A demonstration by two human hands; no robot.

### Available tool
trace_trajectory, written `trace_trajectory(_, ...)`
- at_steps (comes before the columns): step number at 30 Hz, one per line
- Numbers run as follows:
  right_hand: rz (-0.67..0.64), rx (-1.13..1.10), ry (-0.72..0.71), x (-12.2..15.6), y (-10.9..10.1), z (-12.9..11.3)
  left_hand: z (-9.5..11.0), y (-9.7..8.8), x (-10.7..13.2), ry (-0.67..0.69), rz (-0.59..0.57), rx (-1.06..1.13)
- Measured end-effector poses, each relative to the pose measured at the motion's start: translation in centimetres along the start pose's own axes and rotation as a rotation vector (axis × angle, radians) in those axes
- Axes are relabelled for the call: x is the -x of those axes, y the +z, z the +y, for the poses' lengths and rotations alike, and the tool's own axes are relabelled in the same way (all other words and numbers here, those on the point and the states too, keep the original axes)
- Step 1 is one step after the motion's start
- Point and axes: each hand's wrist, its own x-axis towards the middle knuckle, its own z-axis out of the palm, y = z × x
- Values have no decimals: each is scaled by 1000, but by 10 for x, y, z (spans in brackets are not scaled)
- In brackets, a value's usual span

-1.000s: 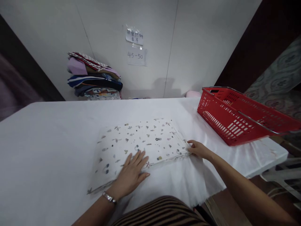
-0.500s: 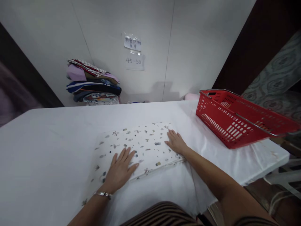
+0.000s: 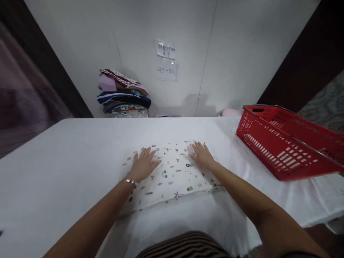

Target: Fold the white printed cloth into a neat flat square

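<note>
A white cloth with small printed motifs (image 3: 172, 175) lies folded into a rough rectangle on the white-covered table (image 3: 80, 161). On its left part, toward the far edge, my left hand (image 3: 143, 165) rests flat with fingers spread; a metal bracelet circles that wrist. My right hand (image 3: 202, 156) lies palm down near the cloth's far right corner, fingers also apart. Neither hand grips anything. Layered folds show along the cloth's near edge.
A red plastic basket (image 3: 279, 147) with metal handles stands at the table's right side. Behind the table's far edge is a stack of folded fabrics (image 3: 123, 95) against the wall. Paper signs (image 3: 166, 70) hang there. A pink item (image 3: 231, 112) shows near the basket.
My left hand has slid away from me over the cloth toward its far edge. The cloth's left end now looks more squared. My right hand stays near the right corner; the view has turned left.
</note>
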Motion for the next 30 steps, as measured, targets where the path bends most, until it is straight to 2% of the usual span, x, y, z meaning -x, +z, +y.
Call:
trace_trajectory(2, -22, -17, -1, -22, 3, 1, -9, 3, -17, -56, -19, -25)
trace_trajectory(5, -56, -23, 105, -43, 14, 14, -27, 17, -28, -163, -1, -15)
trace_trajectory(8, -47, -19, 157, -48, 27, 29, -38, 31, -28, -192, 34, 23)
trace_trajectory(11, -42, -27, 150, -46, 33, 33, -39, 34, -25, -182, 42, 31)
trace_trajectory(15, -38, -159, 176, -51, 28, 37, -39, 25, -28, -191, 19, 51)
trace_trajectory(18, 35, -355, 303, -61, 19, 52, -49, 14, -36, -236, 108, 32)
trace_trajectory(20, 55, -429, 404, -67, 13, 65, -62, 7, -42, -320, 148, 16)
trace_trajectory(24, -26, -515, 487, -78, 2, 83, -92, -1, -57, -483, 23, 69)
trace_trajectory(27, -88, -612, 522, -82, -6, 89, -106, -9, -68, -532, -46, 144)
trace_trajectory(30, -157, -706, 556, -84, -14, 91, -111, -20, -74, -537, -138, 234)
